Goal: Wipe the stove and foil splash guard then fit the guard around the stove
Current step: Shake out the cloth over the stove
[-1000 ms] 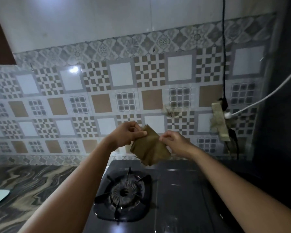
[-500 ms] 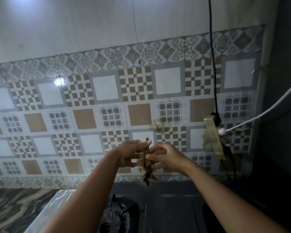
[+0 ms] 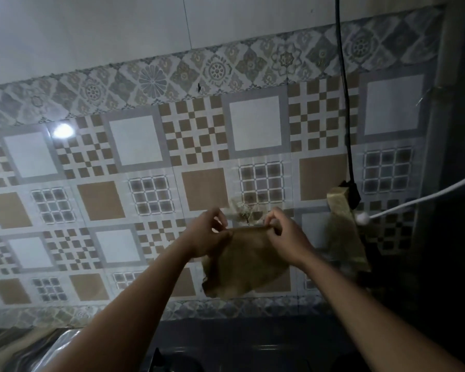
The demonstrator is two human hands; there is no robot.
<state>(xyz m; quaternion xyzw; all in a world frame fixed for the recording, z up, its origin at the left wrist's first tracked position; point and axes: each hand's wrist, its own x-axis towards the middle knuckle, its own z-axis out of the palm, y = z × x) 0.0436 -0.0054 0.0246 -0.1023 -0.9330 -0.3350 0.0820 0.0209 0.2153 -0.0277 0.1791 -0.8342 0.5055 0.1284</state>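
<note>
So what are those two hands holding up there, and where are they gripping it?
A brown cloth, spread out in front of the tiled wall. The left hand pinches its top left corner and the right hand its top right corner; the rest hangs down.

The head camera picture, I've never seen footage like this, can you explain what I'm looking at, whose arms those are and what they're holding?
A camera worn on a person's head took this single picture, so the two bare arms are the wearer's own. The left hand and right hand each pinch the top edge of a brown cloth, holding it spread in front of a patterned tiled wall. Near the cloth's top edge a small hook sits on the wall. A black cable hangs to the right. At the bottom edge, the dark stove barely shows.
</note>
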